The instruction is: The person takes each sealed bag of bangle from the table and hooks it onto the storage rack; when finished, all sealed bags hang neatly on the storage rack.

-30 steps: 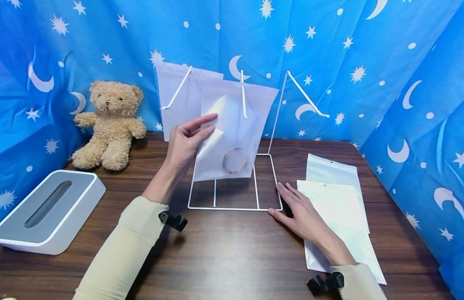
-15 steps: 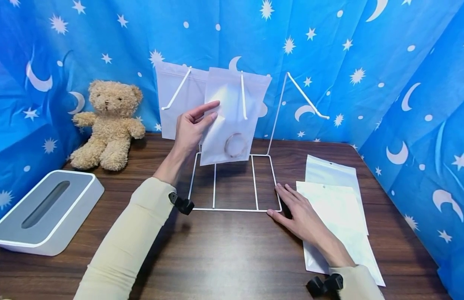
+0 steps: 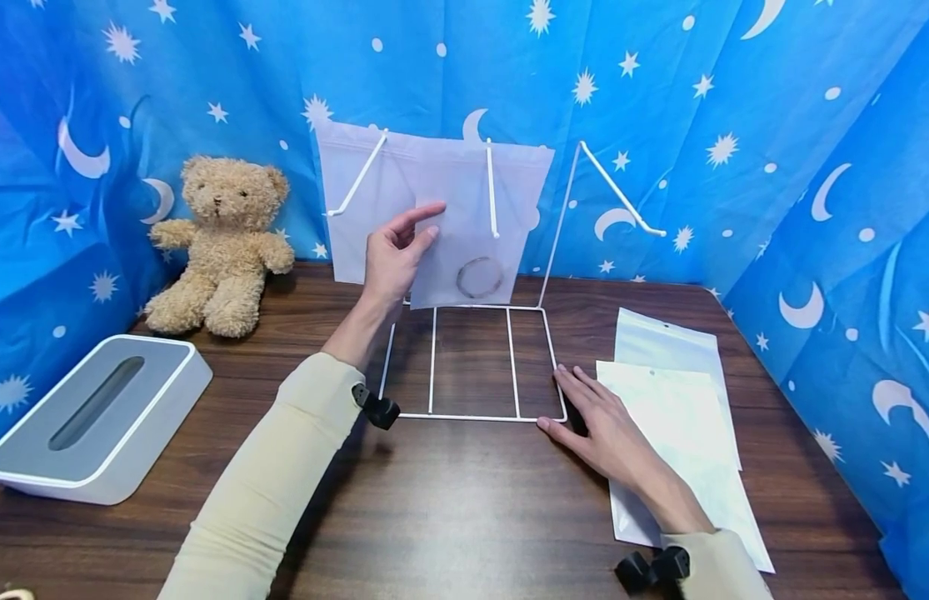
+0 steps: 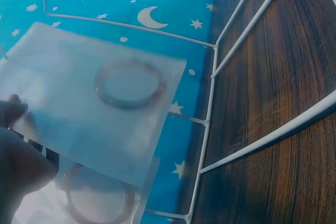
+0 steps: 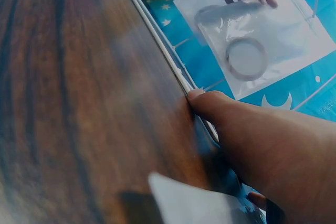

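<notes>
A white wire display rack (image 3: 511, 362) with three hooks stands on the table. On its middle hook hangs a translucent zip bag (image 3: 475, 187) with a bangle (image 3: 480, 277) showing through near the bottom. My left hand (image 3: 392, 258) holds this bag by its left edge, with thumb and index finger over the front; the other fingers are mostly hidden. Behind and left, another zip bag (image 3: 355, 225) hangs from the left hook, its own ring shape (image 4: 100, 198) visible in the left wrist view. My right hand (image 3: 602, 425) rests at the base's front right corner, fingers extended.
Two white bags (image 3: 674, 450) lie overlapping on the table at the right, partly under my right forearm. The right hook (image 3: 621, 192) bears nothing. A teddy bear (image 3: 227, 250) sits at the back left, behind a grey-and-white tissue box (image 3: 97, 417).
The left hand has moved the bag back and up along the middle hook, and the bag now hangs flatter beside the left one. My right hand has stayed at the base.
</notes>
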A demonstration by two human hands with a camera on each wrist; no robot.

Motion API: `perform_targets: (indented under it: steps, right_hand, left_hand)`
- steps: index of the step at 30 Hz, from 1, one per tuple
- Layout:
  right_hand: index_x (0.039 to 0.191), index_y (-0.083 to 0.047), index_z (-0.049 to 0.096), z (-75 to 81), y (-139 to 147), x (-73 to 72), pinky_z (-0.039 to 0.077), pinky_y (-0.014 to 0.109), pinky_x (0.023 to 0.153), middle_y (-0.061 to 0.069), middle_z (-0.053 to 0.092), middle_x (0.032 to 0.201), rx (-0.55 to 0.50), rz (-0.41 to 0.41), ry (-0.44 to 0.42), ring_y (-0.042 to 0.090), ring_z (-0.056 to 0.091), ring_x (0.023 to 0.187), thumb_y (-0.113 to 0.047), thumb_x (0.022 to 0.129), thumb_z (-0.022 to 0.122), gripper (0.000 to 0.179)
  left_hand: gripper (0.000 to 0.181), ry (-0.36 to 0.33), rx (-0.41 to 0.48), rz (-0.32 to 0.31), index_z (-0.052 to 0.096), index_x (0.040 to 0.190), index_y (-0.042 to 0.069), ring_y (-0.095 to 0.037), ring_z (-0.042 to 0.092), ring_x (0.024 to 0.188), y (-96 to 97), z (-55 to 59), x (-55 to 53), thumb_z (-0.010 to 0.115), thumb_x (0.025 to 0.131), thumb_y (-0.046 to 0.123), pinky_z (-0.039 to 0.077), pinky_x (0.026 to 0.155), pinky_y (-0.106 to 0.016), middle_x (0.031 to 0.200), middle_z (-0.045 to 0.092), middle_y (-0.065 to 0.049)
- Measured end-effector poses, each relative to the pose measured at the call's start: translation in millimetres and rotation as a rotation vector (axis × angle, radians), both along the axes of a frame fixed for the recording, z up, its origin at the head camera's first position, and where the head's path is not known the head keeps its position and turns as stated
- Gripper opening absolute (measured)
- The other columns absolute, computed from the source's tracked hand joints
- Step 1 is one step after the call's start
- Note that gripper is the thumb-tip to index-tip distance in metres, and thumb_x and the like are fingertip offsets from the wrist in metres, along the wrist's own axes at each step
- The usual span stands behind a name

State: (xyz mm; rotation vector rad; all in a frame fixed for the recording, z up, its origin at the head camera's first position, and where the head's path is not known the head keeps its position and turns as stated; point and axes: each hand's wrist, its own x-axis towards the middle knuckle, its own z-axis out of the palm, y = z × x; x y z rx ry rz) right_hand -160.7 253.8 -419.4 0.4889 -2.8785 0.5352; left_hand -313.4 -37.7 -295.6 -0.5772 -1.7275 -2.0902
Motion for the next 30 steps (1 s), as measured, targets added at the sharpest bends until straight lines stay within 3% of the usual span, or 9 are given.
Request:
perform_targets:
  steps: [4,6,8,12,13,17,21,25,30]
  right_hand:
    - [0.152,-0.008,0.035,0.6,-1.3,-0.5,0.023,0.056,0.110,0.011,0.035,0.155,0.001,-0.002,-0.004,0.033,0.026,0.143,-0.065,0.091,0.053,0.086]
    - [0.152,-0.007,0.036,0.6,-1.4,-0.6,0.023,0.057,0.109,0.012,0.036,0.154,-0.001,0.001,0.002,0.033,0.026,0.143,-0.065,0.091,0.053,0.085]
    - [0.152,-0.006,0.036,0.1,-1.1,-0.6,0.024,0.058,0.109,0.013,0.036,0.154,-0.004,0.002,0.010,0.034,0.027,0.142,-0.063,0.091,0.055,0.085]
    - [0.151,-0.005,0.037,-0.6,-0.5,-0.1,0.025,0.058,0.108,0.014,0.037,0.153,-0.015,0.006,0.037,0.035,0.028,0.142,-0.058,0.091,0.059,0.082]
    - [0.151,-0.005,0.037,-0.8,-0.5,-0.1,0.025,0.059,0.108,0.015,0.037,0.153,-0.016,0.007,0.037,0.035,0.028,0.142,-0.057,0.092,0.059,0.082]
    - [0.152,-0.006,0.036,0.0,-2.1,-0.1,0.024,0.058,0.109,0.013,0.036,0.154,-0.012,0.001,0.015,0.034,0.027,0.143,-0.059,0.092,0.058,0.083]
    - [0.152,-0.007,0.035,0.8,-2.9,-0.5,0.023,0.057,0.110,0.013,0.035,0.154,0.000,-0.009,-0.013,0.034,0.025,0.143,-0.063,0.091,0.055,0.085]
    - [0.152,-0.007,0.035,0.9,-2.5,-0.3,0.023,0.058,0.109,0.014,0.035,0.154,-0.002,-0.004,-0.012,0.035,0.025,0.143,-0.064,0.091,0.055,0.086]
    - [0.152,-0.007,0.036,-1.0,-1.8,0.3,0.023,0.057,0.109,0.013,0.036,0.154,-0.014,0.005,0.001,0.034,0.026,0.143,-0.062,0.091,0.056,0.084]
  left_hand:
    - [0.027,0.027,-0.037,-0.019,0.069,0.120,0.000,-0.017,0.058,0.116,-5.3,-7.7,-5.6,0.067,0.093,0.005,0.043,0.094,-0.026,0.121,0.068,-0.006]
    - [0.027,0.014,-0.077,-0.016,0.069,0.120,0.003,-0.019,0.058,0.110,-9.6,-9.5,-3.2,0.067,0.093,0.008,0.045,0.084,-0.026,0.120,0.068,-0.005]
    - [0.028,0.005,-0.122,-0.015,0.069,0.120,0.004,-0.020,0.057,0.109,-15.3,-11.0,0.9,0.067,0.093,0.010,0.045,0.083,-0.025,0.121,0.066,-0.005]
    - [0.029,-0.008,-0.270,0.031,0.068,0.122,0.007,-0.019,0.052,0.118,-30.4,-13.7,15.2,0.067,0.094,0.016,0.044,0.091,-0.033,0.124,0.062,-0.003]
    - [0.031,-0.012,-0.306,0.047,0.067,0.123,0.006,-0.021,0.050,0.122,-34.9,-14.7,20.0,0.067,0.094,0.017,0.042,0.097,-0.037,0.127,0.060,-0.004]
    - [0.039,-0.083,-0.406,0.065,0.057,0.128,-0.001,-0.035,0.048,0.124,-54.8,-23.8,42.5,0.066,0.094,0.014,0.039,0.101,-0.048,0.133,0.054,-0.014]
    - [0.047,-0.224,-0.536,-0.016,0.047,0.133,-0.007,-0.043,0.046,0.125,-76.3,-40.9,67.6,0.067,0.094,0.011,0.037,0.104,-0.051,0.133,0.050,-0.025]
    - [0.058,-0.364,-0.743,-0.107,0.041,0.139,-0.004,-0.043,0.041,0.130,-92.6,-60.8,87.8,0.068,0.094,0.021,0.033,0.107,-0.053,0.140,0.045,-0.026]
    - [0.076,-0.387,-0.868,-0.159,0.034,0.147,0.001,-0.039,0.030,0.138,-101.1,-76.6,96.4,0.071,0.090,0.035,0.025,0.111,-0.054,0.148,0.036,-0.025]
